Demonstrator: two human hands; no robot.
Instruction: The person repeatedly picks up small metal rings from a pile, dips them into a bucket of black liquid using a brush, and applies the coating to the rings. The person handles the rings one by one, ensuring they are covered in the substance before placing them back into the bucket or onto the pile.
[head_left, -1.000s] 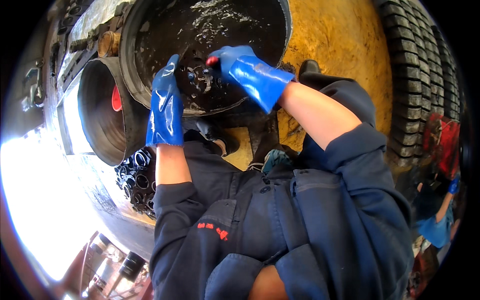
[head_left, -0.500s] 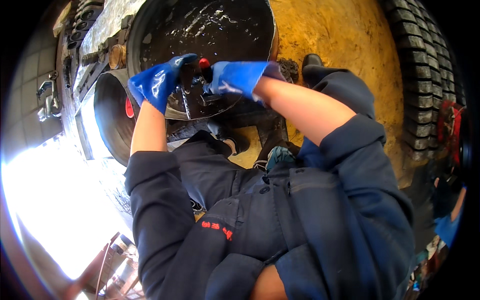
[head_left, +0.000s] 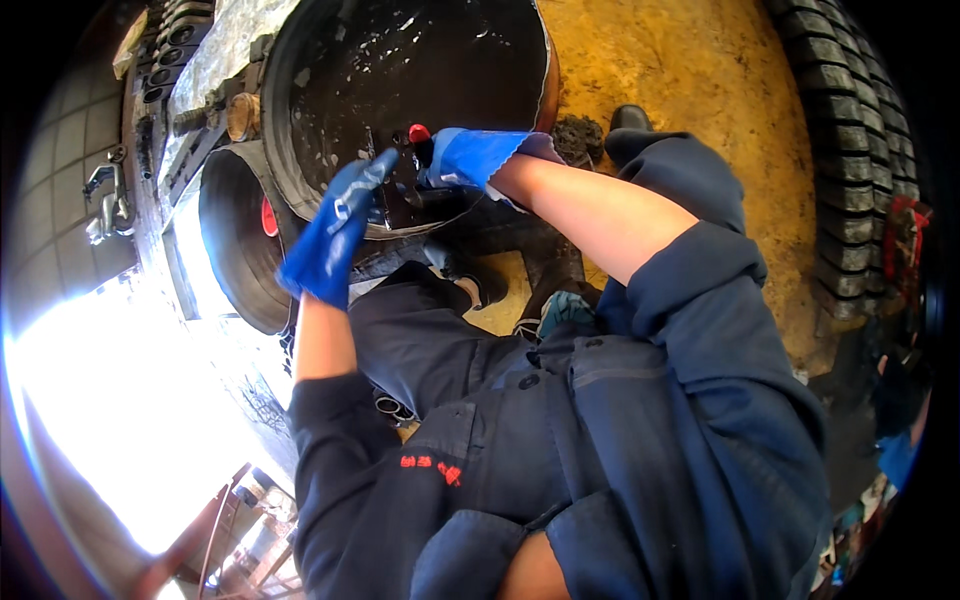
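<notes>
The right hand (head_left: 452,157) clasps a red-ended handle (head_left: 418,133) — left hand (head_left: 355,192) just left of it (its grip, I can't tell).

- We've got yellow floor (head_left: 690,80) upper right, scuffed and dark-stained.
- Dark treaded tyres (head_left: 850,150) line the right edge; floor beside their lower end looks near-black to us.
- Far left, we see a grey tiled surface (head_left: 60,160); floor or wall, can't tell.
- White glare (head_left: 110,400) blows out lower left.
- Below it, reddish-brown beam (head_left: 195,535), slanting.
</notes>
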